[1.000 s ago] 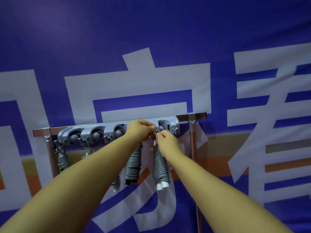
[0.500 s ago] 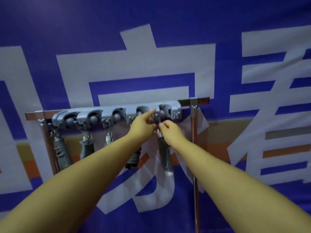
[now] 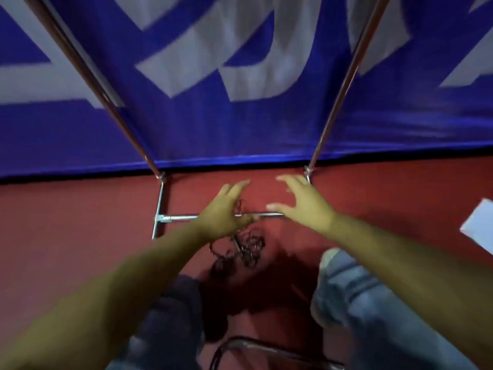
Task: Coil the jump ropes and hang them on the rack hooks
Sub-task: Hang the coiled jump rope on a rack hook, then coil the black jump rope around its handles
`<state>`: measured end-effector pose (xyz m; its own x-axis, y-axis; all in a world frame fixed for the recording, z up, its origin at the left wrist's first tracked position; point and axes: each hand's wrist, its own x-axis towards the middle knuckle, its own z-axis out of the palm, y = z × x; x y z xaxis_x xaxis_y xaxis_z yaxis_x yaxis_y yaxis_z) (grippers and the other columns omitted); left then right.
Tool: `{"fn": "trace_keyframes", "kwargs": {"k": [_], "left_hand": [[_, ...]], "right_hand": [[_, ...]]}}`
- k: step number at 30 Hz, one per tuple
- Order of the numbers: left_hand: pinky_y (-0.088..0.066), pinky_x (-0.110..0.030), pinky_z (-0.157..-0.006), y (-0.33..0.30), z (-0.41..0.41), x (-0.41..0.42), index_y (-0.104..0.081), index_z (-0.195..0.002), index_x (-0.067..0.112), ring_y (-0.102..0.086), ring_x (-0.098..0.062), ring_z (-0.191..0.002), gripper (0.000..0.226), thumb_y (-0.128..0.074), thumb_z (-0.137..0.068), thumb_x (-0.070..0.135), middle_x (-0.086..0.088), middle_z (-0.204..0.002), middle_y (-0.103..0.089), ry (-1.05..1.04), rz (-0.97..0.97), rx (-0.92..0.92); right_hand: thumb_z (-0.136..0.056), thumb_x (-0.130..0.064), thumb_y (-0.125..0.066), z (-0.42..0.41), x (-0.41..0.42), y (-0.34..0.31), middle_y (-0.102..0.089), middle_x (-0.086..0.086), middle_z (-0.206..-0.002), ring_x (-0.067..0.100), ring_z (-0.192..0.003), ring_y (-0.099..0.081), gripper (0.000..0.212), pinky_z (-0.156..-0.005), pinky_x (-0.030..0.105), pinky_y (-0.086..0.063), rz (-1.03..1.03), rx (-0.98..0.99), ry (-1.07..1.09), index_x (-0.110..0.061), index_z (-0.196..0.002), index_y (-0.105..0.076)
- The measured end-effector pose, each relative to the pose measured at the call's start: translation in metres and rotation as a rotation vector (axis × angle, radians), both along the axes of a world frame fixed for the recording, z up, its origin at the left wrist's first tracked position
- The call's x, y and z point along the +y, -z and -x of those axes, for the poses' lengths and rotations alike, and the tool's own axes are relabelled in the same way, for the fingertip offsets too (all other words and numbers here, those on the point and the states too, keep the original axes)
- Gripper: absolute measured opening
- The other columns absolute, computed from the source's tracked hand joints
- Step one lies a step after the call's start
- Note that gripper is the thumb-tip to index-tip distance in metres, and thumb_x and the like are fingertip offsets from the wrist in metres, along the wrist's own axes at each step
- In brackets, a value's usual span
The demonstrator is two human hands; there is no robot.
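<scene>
The view points down at the red floor. A dark tangled jump rope (image 3: 244, 249) lies on the floor just in front of the rack's lower crossbar (image 3: 181, 217). My left hand (image 3: 226, 212) reaches down over the rope with fingers spread, above the crossbar; whether it touches the rope is unclear. My right hand (image 3: 304, 204) hovers beside it, fingers spread and holding nothing. The rack's hooks and the hung ropes are out of view; only the two rack uprights (image 3: 344, 81) show.
A blue and white banner (image 3: 240, 116) hangs behind the rack down to the floor. My jeans-clad knee (image 3: 354, 289) is at lower right. A white sheet (image 3: 480, 228) lies at the right edge. A dark curved tube (image 3: 253, 343) shows at the bottom.
The view has swung from the hook strip down to the floor. Both hands left the hooks and the hung rope and now reach toward a loose rope on the floor.
</scene>
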<state>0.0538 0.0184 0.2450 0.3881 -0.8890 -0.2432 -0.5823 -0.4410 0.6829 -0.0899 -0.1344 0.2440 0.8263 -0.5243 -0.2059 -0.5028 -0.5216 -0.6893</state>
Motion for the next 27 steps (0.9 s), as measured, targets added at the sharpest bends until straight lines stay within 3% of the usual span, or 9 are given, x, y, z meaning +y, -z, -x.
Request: {"fn": "trace_keyframes", "kwargs": {"k": [4,9,13,16,19,23,25,27], "left_hand": [[-0.031,-0.016,-0.095,0.092,-0.012,0.030,-0.027,-0.148,0.016,-0.048,-0.028,-0.123,0.084,-0.075,-0.080,0.025,-0.014,-0.135,-0.039,-0.026,-0.267,0.046],[-0.037,-0.029,-0.100,0.170,-0.031,0.051,-0.028,-0.147,0.024,-0.045,-0.028,-0.123,0.078,-0.071,-0.082,0.032,-0.012,-0.138,-0.035,-0.067,-0.515,0.108],[-0.038,-0.028,-0.101,0.231,-0.038,0.068,-0.042,-0.139,0.030,-0.044,-0.025,-0.123,0.063,-0.067,-0.083,0.041,-0.003,-0.135,-0.039,-0.075,-0.659,0.116],[-0.041,-0.032,-0.100,0.262,-0.036,0.078,-0.051,-0.129,0.037,-0.045,-0.026,-0.120,0.051,-0.066,-0.081,0.044,-0.004,-0.127,-0.041,0.001,-0.728,0.156],[-0.037,-0.033,-0.106,0.287,-0.035,0.083,-0.050,-0.135,0.036,-0.042,-0.027,-0.126,0.054,-0.065,-0.084,0.045,-0.003,-0.140,-0.036,0.045,-0.755,0.152],[-0.028,-0.036,-0.113,0.312,-0.031,0.078,-0.046,-0.137,0.039,-0.028,-0.030,-0.138,0.057,-0.064,-0.084,0.046,-0.005,-0.153,-0.022,0.082,-0.774,0.202],[-0.025,-0.037,-0.115,0.328,-0.032,0.075,-0.043,-0.139,0.039,-0.021,-0.033,-0.141,0.058,-0.062,-0.086,0.046,-0.006,-0.156,-0.011,0.095,-0.832,0.198],[-0.021,-0.038,-0.117,0.342,-0.028,0.072,-0.039,-0.143,0.035,-0.013,-0.035,-0.144,0.057,-0.058,-0.089,0.044,-0.009,-0.158,0.001,0.149,-0.866,0.216]], "right_hand": [[-0.080,-0.048,-0.070,0.020,0.016,0.101,-0.037,0.011,-0.144,0.026,-0.130,-0.043,0.077,-0.103,0.028,-0.035,-0.137,0.481,-0.082,-0.019,-0.143,-0.036],[-0.080,-0.052,-0.068,0.012,0.028,0.192,-0.040,0.014,-0.146,0.027,-0.136,-0.034,0.081,-0.106,0.028,-0.031,-0.182,0.693,-0.130,-0.016,-0.144,-0.034],[-0.078,-0.049,-0.071,-0.008,0.042,0.244,-0.037,0.015,-0.141,0.029,-0.125,-0.047,0.073,-0.101,0.026,-0.039,-0.308,0.702,-0.143,-0.025,-0.141,-0.042],[-0.073,-0.054,-0.074,-0.026,0.056,0.280,-0.045,0.013,-0.133,0.029,-0.103,-0.060,0.067,-0.097,0.036,-0.048,-0.416,0.677,-0.100,-0.034,-0.133,-0.052],[-0.072,-0.053,-0.075,-0.043,0.072,0.315,-0.036,-0.001,-0.137,0.022,-0.119,-0.050,0.059,-0.104,0.032,-0.043,-0.483,0.660,-0.017,-0.033,-0.126,-0.060],[-0.079,-0.049,-0.071,-0.055,0.081,0.335,-0.015,0.011,-0.151,0.029,-0.137,-0.031,0.059,-0.115,0.034,-0.027,-0.548,0.705,0.034,-0.025,-0.131,-0.057],[-0.087,-0.045,-0.065,-0.060,0.081,0.344,-0.018,0.013,-0.147,0.029,-0.132,-0.037,0.055,-0.112,0.029,-0.028,-0.522,0.727,0.044,-0.019,-0.134,-0.054],[-0.091,-0.035,-0.062,-0.063,0.082,0.351,-0.033,0.016,-0.139,0.028,-0.123,-0.047,0.042,-0.105,0.026,-0.034,-0.504,0.670,0.086,-0.010,-0.124,-0.063]]}}
